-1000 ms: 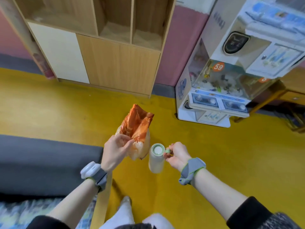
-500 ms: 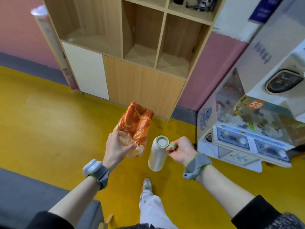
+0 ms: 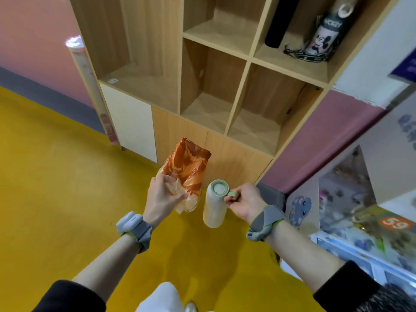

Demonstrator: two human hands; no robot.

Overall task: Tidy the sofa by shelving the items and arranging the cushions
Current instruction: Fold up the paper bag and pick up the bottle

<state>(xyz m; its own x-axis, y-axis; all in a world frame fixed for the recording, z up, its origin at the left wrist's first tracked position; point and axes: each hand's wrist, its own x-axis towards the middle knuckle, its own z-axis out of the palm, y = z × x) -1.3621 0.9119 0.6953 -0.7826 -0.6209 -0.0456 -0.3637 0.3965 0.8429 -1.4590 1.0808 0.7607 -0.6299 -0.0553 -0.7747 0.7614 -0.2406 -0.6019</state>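
My left hand [image 3: 163, 197] grips the lower clear end of an orange snack bag [image 3: 185, 167], which stands upright above it. My right hand [image 3: 244, 200] pinches the green loop on the lid of a white bottle [image 3: 213, 206], and the bottle hangs down from it. Both are held above the yellow floor, just in front of a wooden shelf unit [image 3: 238, 91] with open cubbies. The sofa is out of view.
The top right cubby holds a black cylinder [image 3: 278, 23] and a Mickey bottle [image 3: 324, 39] with a strap. A rolled poster [image 3: 90, 86] leans at the shelf's left side. A toy vending machine [image 3: 364, 199] stands at the right. My knee [image 3: 162, 298] shows below.
I have stepped closer to the shelf and the view has tilted up; the sofa has dropped out of view. Both hands keep the same hold on the bag and the bottle.
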